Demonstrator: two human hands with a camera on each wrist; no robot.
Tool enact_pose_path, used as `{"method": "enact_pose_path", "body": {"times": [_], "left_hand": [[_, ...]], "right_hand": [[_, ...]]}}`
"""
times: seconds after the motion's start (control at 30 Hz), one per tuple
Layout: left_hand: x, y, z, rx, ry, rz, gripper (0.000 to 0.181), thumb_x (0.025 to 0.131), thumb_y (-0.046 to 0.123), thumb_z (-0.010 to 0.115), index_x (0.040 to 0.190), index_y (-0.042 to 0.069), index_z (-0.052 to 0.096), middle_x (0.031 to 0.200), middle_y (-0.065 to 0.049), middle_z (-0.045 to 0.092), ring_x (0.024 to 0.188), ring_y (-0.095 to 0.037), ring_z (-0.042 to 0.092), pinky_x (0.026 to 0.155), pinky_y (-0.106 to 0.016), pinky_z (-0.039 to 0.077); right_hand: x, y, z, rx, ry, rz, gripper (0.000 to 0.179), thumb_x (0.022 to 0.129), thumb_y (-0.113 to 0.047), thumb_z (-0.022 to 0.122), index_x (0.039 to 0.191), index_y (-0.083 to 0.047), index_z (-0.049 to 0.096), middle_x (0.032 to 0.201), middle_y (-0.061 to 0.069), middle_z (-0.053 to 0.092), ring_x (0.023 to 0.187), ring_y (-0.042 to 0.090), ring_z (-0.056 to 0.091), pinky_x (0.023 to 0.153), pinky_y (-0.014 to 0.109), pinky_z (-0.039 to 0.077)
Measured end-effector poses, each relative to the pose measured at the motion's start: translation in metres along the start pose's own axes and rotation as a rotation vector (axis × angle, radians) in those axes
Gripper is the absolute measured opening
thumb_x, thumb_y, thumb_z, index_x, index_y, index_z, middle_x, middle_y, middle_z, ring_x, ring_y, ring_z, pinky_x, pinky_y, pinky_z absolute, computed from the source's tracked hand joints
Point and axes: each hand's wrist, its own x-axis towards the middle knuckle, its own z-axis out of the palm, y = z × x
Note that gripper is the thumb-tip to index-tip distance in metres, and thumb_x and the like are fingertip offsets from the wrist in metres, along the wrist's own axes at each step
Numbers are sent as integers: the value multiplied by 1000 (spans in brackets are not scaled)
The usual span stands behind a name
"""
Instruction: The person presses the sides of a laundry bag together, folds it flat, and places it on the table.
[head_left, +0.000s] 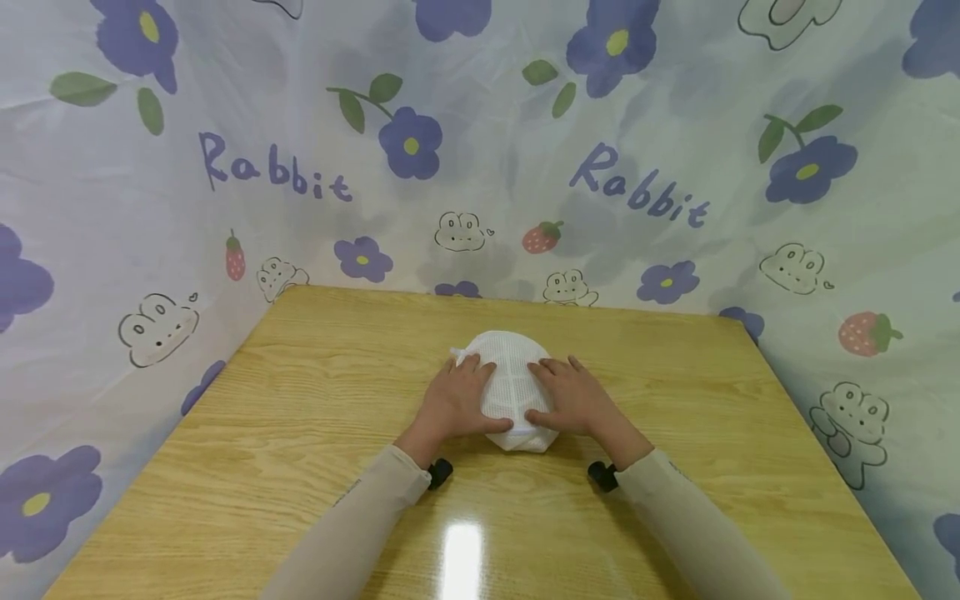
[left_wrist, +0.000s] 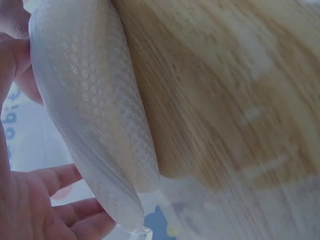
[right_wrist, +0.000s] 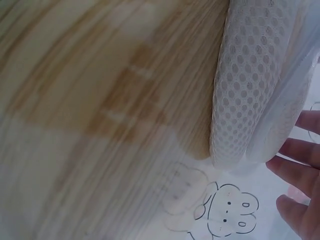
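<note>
A rounded white mesh laundry bag (head_left: 516,379) sits at the middle of the wooden table. My left hand (head_left: 459,400) rests on its left side with fingers spread and the thumb along the near part. On the right side, my right hand (head_left: 574,398) touches it in much the same way, fingers apart. In the left wrist view the bag (left_wrist: 95,100) shows a zip-like seam along its edge, with fingertips right at that edge. Coarse honeycomb mesh shows on the bag (right_wrist: 247,80) in the right wrist view, where fingertips meet its rim. What is inside is hidden.
The wooden table (head_left: 315,375) is glossy, with a bright reflection near the front. A white curtain (head_left: 495,167) printed with flowers, rabbits and strawberries stands around its back and sides. Small black devices (head_left: 602,476) sit under both wrists.
</note>
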Motion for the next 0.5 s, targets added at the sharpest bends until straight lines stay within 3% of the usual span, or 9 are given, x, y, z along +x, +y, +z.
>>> {"method": "enact_pose_path", "body": {"times": [0.27,0.5], "left_hand": [[0,0,3,20,-14,-7,102,73,81,55,148,14,37,151,-15,38,141,-28,36,118,-51,21],[-1,1,2,22,-25,-11,101,73,80,55,147,14,38,149,-14,41,139,-28,39,114,-55,26]], "right_hand": [[2,-2,4,9,-37,23,82,84,-59,62,147,-10,41,146,15,46,135,31,44,112,57,29],[3,-3,7,17,-69,40,83,84,-60,62,148,-11,39,148,14,44,137,30,42,113,58,27]]}}
